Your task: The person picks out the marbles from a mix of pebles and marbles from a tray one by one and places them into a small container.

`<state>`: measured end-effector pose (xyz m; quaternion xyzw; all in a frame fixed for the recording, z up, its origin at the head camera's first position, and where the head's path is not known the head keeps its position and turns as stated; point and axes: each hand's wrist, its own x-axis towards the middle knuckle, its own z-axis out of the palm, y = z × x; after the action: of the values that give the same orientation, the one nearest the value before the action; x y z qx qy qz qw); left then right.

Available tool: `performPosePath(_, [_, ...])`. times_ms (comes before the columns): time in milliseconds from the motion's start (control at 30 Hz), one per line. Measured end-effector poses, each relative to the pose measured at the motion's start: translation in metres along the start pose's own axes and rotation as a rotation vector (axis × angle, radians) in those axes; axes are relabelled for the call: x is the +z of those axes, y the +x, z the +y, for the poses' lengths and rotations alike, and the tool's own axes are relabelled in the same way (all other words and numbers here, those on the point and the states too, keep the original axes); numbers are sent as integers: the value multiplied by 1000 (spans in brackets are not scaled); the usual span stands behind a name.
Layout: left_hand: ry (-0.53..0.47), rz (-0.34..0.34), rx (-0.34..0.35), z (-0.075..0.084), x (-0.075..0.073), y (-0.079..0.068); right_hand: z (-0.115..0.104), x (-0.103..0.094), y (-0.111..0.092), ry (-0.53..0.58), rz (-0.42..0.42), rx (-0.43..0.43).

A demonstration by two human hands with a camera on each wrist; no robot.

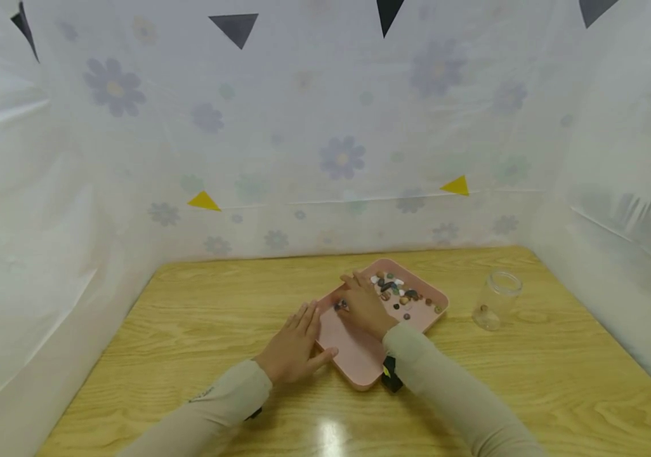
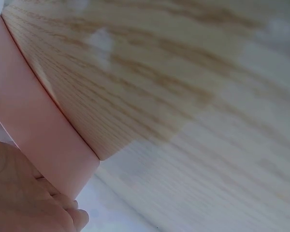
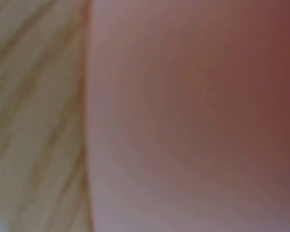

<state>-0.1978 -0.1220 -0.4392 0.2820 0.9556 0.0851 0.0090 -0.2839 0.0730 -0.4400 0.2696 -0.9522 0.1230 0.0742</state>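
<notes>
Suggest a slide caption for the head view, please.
Right hand over a pink tray of small stones, left hand at its edge, glass jar nearby.

Head cam: up over the near side of the table point(image 1: 205, 304), faces forward and down. Widest and farthest of the three; reaches the flowered sheet point(image 1: 280, 146) at the back, with left hand point(image 1: 294, 346), right hand point(image 1: 362, 304) and pink tray point(image 1: 354, 358) below center.

Left wrist cam: low and close, looks along the tray's outer wall, image tilted. Tray runs down the left side, hand in the bottom left corner, wood across much of the rest.

Right wrist cam: nearest, almost against a blurred pink surface, wood strip at left.

Overlap: head and left wrist share left hand, tray wall, tabletop.
</notes>
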Motion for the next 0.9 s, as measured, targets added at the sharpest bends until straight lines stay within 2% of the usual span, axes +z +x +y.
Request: performPosePath(900, [1, 6, 2, 0, 0, 2, 4, 5, 1, -33, -4, -4])
